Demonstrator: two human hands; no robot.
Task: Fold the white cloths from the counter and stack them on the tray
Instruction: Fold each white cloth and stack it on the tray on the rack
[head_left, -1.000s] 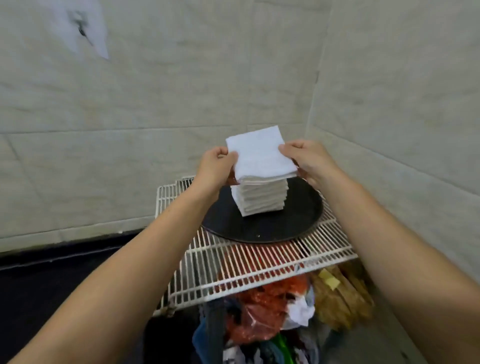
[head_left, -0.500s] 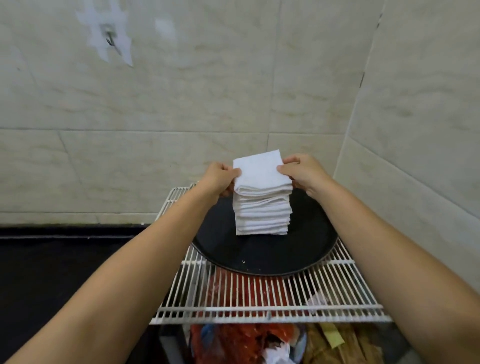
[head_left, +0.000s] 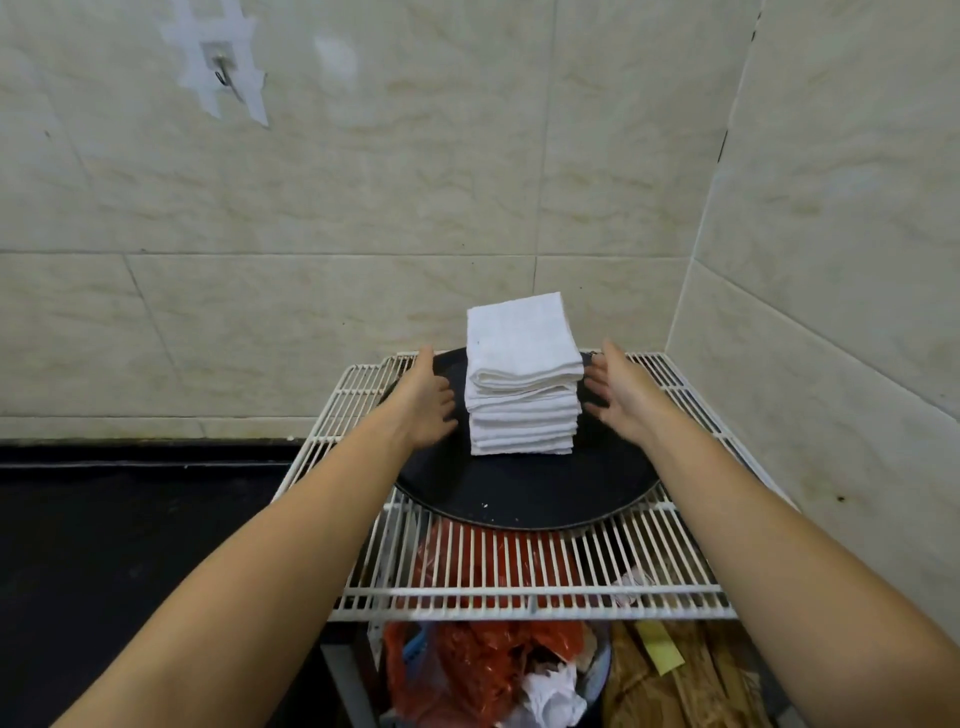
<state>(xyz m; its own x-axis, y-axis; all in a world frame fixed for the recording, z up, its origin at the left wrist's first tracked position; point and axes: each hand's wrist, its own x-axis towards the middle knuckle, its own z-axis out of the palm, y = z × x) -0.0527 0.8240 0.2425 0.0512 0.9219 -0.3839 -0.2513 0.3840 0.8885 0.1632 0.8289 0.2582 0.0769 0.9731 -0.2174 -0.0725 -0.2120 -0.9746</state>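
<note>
A stack of several folded white cloths (head_left: 522, 387) stands on a round black tray (head_left: 524, 493), which lies on a white wire rack (head_left: 519, 577). The top cloth (head_left: 519, 340) lies on the stack, slightly askew. My left hand (head_left: 428, 400) hovers just left of the stack with its fingers straight, holding nothing. My right hand (head_left: 618, 392) is just right of the stack, fingers spread and empty. Neither hand touches the cloths.
Tiled walls meet in a corner behind and to the right of the rack. A hook (head_left: 226, 78) is stuck on the back wall. Under the rack lie red plastic bags (head_left: 483, 670) and brown wrappers (head_left: 680, 670). A dark floor lies to the left.
Both hands lowered the top cloth onto the stack, let go of it and drew slightly apart to the sides. The camera view shifted closer and lower.
</note>
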